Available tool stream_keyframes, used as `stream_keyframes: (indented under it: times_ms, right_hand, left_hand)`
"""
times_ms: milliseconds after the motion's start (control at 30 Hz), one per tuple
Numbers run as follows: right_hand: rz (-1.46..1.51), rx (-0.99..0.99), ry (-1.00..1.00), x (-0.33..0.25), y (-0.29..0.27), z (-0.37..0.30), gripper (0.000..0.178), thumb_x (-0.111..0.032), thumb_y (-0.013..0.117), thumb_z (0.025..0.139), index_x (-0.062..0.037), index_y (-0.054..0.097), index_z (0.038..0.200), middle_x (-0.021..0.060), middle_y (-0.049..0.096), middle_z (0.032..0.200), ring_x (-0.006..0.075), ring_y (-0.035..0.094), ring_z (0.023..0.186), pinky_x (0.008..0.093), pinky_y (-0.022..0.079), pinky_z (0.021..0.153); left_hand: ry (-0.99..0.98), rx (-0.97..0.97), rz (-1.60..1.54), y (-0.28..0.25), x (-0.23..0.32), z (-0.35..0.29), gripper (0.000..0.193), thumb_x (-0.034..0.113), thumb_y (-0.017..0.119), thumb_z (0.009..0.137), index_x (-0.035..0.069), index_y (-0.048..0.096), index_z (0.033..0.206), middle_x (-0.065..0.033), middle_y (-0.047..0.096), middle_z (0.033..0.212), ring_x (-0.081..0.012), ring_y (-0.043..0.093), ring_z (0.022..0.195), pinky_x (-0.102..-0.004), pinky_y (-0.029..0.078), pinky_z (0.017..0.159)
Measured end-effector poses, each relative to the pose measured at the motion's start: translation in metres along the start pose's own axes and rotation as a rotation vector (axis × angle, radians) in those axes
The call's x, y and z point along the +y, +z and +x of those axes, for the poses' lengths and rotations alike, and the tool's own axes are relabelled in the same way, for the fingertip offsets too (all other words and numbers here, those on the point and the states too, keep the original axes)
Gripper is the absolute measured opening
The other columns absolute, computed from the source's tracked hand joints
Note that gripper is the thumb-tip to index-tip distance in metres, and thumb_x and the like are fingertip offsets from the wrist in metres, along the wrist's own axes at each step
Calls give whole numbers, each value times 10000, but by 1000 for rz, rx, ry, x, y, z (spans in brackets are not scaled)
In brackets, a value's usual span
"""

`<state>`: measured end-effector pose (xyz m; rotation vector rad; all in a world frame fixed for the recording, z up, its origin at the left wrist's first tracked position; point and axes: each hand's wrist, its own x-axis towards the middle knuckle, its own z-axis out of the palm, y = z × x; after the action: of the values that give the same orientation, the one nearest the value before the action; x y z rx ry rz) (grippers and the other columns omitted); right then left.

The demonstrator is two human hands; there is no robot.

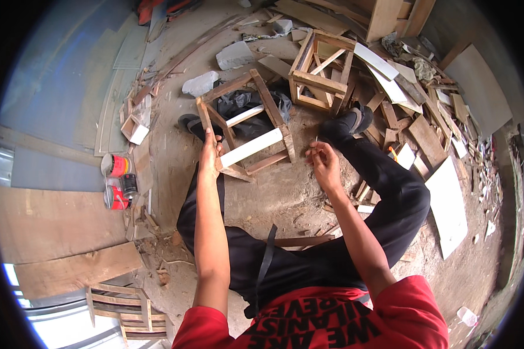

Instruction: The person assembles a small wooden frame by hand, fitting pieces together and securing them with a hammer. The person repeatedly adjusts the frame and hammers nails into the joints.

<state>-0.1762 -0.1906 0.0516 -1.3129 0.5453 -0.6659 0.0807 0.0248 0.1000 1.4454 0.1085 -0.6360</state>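
**Brown-and-white wooden box frame (pixel 245 116) held one-sided**

The bare left grip (pixel 211 152) closes around the frame's eight-o'clock corner, at eleven o'clock from the black-trousered lap (pixel 303 267). At the frame's four o'clock, the bare right grip (pixel 322 158) is half-curled; I cannot tell whether it holds anything.

The open, box-like wooden frame (pixel 268 102) is built of rough brown bars, with 2 white-faced slats (pixel 250 148) across it, the wider nearer the person. It sits tilted, its left side in the left hand (pixel 209 152), its body stretching ahead and rightward of that hand, apart from the right hand (pixel 322 158).
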Motion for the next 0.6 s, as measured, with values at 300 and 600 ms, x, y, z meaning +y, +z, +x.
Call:
stream_keyframes:
  times_ms: [300, 600]
  right_hand:
    - [-189, 18, 50, 19, -9, -6, 361, -108, 669, 951, 69, 550, 1242, 93, 683, 1018, 122, 650, 854, 264, 541, 769]
    - [-364, 117, -7, 3, -21, -7, 300, -117, 685, 920, 41, 622, 1167, 168, 713, 1055, 202, 704, 955, 299, 552, 798]
  left_hand:
    - [979, 189, 1144, 58, 30, -50, 635, 455, 662, 903, -13, 500, 1301, -252, 535, 1296, -377, 541, 1200, -457, 436, 1004]
    - [694, -122, 1424, 123, 19, -63, 315, 302, 753, 754, 43, 672, 915, -211, 704, 885, -395, 679, 885, -476, 550, 747]
